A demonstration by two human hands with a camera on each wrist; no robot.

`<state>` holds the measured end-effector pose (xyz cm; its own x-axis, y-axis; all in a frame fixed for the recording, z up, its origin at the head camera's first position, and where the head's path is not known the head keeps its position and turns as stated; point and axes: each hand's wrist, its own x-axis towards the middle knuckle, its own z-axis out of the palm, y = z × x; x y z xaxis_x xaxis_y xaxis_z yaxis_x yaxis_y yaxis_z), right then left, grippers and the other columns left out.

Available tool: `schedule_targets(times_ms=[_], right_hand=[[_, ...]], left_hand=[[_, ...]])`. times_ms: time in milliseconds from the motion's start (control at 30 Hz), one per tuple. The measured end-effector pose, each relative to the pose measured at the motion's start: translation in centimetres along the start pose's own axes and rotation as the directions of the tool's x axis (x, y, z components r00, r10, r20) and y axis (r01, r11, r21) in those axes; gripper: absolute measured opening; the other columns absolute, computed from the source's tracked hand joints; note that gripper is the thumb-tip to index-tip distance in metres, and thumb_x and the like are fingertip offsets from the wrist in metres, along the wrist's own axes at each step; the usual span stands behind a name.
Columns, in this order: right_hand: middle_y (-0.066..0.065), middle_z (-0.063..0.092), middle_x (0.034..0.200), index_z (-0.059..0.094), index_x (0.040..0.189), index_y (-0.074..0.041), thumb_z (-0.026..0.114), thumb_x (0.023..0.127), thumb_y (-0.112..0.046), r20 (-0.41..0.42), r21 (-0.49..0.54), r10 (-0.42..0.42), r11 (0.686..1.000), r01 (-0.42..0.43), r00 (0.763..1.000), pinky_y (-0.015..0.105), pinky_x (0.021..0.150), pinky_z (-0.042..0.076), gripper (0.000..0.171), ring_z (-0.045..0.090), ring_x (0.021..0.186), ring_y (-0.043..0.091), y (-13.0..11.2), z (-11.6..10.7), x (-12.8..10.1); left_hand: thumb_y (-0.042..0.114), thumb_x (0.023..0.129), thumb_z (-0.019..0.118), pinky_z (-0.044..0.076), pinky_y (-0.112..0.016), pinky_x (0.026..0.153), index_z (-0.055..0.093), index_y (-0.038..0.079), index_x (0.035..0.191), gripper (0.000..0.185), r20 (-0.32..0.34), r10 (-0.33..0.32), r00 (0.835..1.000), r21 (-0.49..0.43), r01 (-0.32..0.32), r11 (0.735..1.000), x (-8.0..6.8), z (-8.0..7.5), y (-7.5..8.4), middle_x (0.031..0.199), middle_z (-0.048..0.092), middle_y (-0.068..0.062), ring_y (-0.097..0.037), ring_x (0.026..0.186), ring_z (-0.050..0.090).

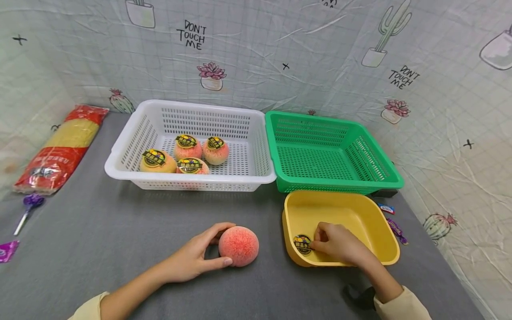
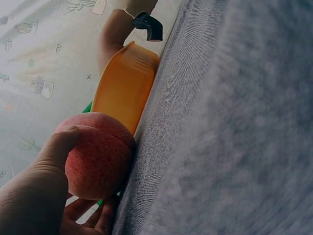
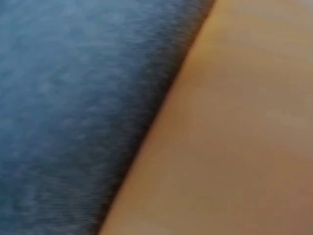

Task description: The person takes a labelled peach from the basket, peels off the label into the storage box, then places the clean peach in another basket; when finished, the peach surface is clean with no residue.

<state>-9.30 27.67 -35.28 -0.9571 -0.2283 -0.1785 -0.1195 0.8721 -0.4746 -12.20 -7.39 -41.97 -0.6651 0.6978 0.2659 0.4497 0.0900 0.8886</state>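
A pinkish-red peach (image 1: 238, 246) sits on the grey cloth in front of me. My left hand (image 1: 196, 258) grips it from the left, the thumb along its near side and the fingers around the far side. In the left wrist view the thumb presses on the peach (image 2: 100, 156) close to its crease. My right hand (image 1: 338, 242) is over the yellow basin (image 1: 392, 255), pinching the edge of a round black fruit sticker (image 1: 302, 244) between thumb and fingers. The right wrist view has only the blurred basin wall (image 3: 220, 137) and grey cloth, the hand being hidden.
Behind stands a white basket (image 1: 192, 179) holding several stickered peaches (image 1: 216, 151). A green basket (image 1: 340, 184) adjoins it, right behind the basin. At left lie a red-and-yellow packet (image 1: 60, 153) and a purple lollipop (image 1: 32, 202); small wrapped sweets (image 1: 396, 229) lie right of the basin.
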Motion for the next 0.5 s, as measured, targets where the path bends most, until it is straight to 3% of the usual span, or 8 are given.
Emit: schedule_targets(times_ms=[167, 300, 400, 500], right_hand=[[-0.006, 0.054, 0.068, 0.058, 0.080, -0.010, 0.071, 0.085, -0.018, -0.138, 0.041, -0.009, 0.999, 0.015, 0.990, 0.026, 0.058, 0.042, 0.017, 0.050, 0.062, 0.010, -0.9, -0.7, 0.1], [-0.003, 0.059, 0.077, 0.060, 0.087, -0.006, 0.069, 0.087, -0.015, -0.259, 0.083, -0.026, 0.995, 0.049, 0.966, 0.028, 0.064, 0.048, 0.012, 0.057, 0.071, 0.013, -2.1, -1.0, 0.3], [0.002, 0.061, 0.087, 0.062, 0.094, -0.003, 0.070, 0.087, -0.012, -0.337, 0.125, -0.079, 0.984, 0.128, 0.938, 0.031, 0.069, 0.052, 0.013, 0.061, 0.081, 0.017, -3.4, -0.8, 0.5], [0.007, 0.060, 0.100, 0.061, 0.104, 0.000, 0.072, 0.084, -0.005, -0.383, 0.193, -0.183, 0.943, 0.272, 0.906, 0.033, 0.073, 0.054, 0.024, 0.061, 0.092, 0.023, -4.9, -0.2, 0.8]], left_hand=[[0.025, 0.088, 0.070, 0.044, -0.030, 0.091, 0.039, 0.015, 0.138, 0.059, 0.008, -0.013, 1.000, 0.000, 0.013, 1.000, 0.0, 0.0, 0.0, 0.127, 0.052, 0.003, -0.013, 0.105, 0.058], [0.027, 0.089, 0.068, 0.043, -0.032, 0.092, 0.037, 0.010, 0.140, 0.061, 0.069, -0.039, 0.997, 0.014, 0.038, 0.999, 0.0, -0.7, 0.3, 0.131, 0.049, 0.002, -0.015, 0.107, 0.056], [0.028, 0.092, 0.065, 0.043, -0.036, 0.093, 0.036, 0.006, 0.141, 0.061, 0.108, -0.072, 0.992, 0.069, 0.065, 0.995, 0.2, -2.3, 1.2, 0.135, 0.047, -0.004, -0.017, 0.110, 0.054], [0.024, 0.094, 0.062, 0.045, -0.036, 0.089, 0.045, 0.006, 0.135, 0.049, 0.061, -0.042, 0.997, 0.147, 0.032, 0.989, 0.8, -4.6, 2.4, 0.128, 0.054, -0.005, -0.016, 0.107, 0.056]])
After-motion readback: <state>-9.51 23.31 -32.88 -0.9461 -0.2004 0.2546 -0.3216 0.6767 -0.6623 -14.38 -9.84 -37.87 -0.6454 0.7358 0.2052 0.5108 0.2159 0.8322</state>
